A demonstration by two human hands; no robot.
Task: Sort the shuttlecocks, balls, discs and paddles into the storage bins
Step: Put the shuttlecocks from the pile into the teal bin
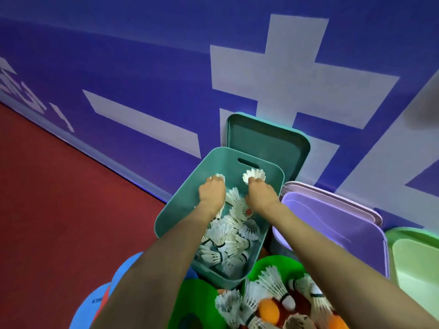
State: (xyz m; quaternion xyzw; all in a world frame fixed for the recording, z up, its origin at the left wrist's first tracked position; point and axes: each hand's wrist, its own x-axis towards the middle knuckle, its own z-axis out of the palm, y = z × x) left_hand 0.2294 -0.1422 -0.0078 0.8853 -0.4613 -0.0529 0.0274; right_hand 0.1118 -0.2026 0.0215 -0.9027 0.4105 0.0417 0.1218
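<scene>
Both my hands reach into the teal bin (183, 198), which holds several white shuttlecocks (228, 243). My left hand (212, 193) grips a shuttlecock (220, 176) whose white feathers poke out past the fingers. My right hand (260, 194) holds another white shuttlecock (254, 176) near the bin's far wall, below the handle slot. In front of the bin lies a pile of shuttlecocks (273, 286) mixed with orange balls (268, 311) on green discs (197, 302).
The teal lid (268, 138) leans on the blue wall behind the bin. A purple bin (332, 231) stands to the right, and a light green bin (415, 264) beyond it. Blue discs (99, 302) lie on the red floor at lower left.
</scene>
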